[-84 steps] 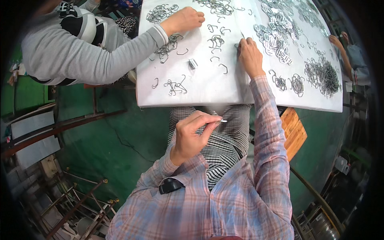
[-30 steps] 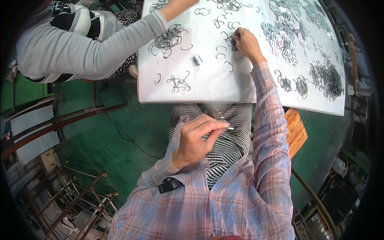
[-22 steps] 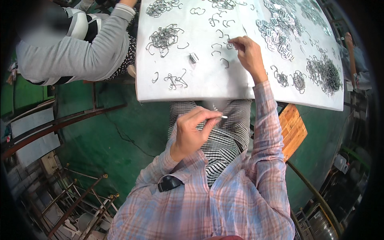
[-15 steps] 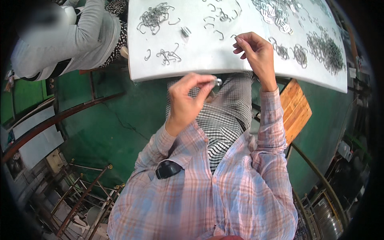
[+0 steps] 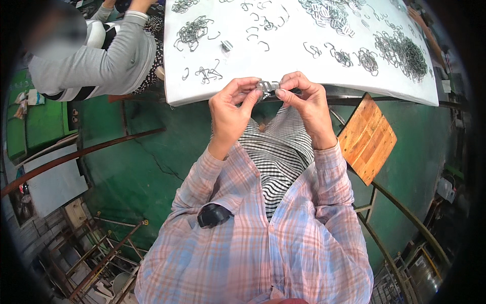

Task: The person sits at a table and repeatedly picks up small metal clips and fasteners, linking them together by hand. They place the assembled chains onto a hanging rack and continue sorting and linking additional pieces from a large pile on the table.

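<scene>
1. While both forearms rise from the lower edge in pink-and-blue plaid sleeves, the left hand and the right hand are brought together in front of the chest, just at the near edge of the white table sheet.
2. A small silvery metal clip piece is pinched between the two hands: it is gripped at its left end by the left thumb and forefinger and at its right end by the right fingertips.
3. The piece is held in the air, just off the sheet's near edge, at about 12 o'clock from the person's chest.
4. At 10 o'clock from the held piece, a small tangle of bent grey wire hooks is seen lying on the sheet, with a larger heap of hooks beyond it.
5. At 2 o'clock, well apart from the hands, a dense dark pile of wire loops is spread over the sheet.
6. At 4 o'clock from the right hand, an orange wooden stool seat is set beside the table over the green floor.
7. At 10 o'clock, a second person's grey sleeve is stretched toward the table's far left corner.
</scene>
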{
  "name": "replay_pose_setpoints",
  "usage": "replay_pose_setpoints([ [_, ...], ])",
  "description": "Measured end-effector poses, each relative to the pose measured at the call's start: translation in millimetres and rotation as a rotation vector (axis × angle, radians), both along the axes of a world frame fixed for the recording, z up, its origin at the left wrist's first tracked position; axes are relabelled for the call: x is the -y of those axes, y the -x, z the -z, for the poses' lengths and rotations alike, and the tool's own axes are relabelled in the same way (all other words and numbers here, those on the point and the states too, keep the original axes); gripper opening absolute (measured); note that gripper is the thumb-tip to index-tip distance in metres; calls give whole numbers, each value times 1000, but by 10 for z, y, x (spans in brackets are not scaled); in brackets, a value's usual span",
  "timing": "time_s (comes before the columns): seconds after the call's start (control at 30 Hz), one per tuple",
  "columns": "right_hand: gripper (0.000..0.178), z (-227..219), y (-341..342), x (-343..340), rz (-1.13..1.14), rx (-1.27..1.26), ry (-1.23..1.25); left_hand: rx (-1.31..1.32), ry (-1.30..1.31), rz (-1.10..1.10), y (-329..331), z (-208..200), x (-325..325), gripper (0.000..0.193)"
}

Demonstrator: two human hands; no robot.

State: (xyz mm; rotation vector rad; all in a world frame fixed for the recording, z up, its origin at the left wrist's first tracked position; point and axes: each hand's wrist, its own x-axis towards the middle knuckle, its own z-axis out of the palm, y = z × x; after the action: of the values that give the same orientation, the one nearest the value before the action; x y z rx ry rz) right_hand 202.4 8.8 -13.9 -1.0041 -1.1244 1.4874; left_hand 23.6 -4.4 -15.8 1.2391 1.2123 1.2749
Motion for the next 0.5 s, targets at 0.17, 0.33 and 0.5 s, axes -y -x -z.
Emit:
replay_pose_setpoints([
  [0.17,6,35,82,-28,96,-33,-65,-60,10,2,-55,-92,-12,21],
  [0.33,9,69,100,-76,158,21,-118,-191,-13,6,-105,-114,-24,18],
  [0.5,11,42,99,6,176,-19,-136,-391,-141,156,-48,-91,-161,21],
])
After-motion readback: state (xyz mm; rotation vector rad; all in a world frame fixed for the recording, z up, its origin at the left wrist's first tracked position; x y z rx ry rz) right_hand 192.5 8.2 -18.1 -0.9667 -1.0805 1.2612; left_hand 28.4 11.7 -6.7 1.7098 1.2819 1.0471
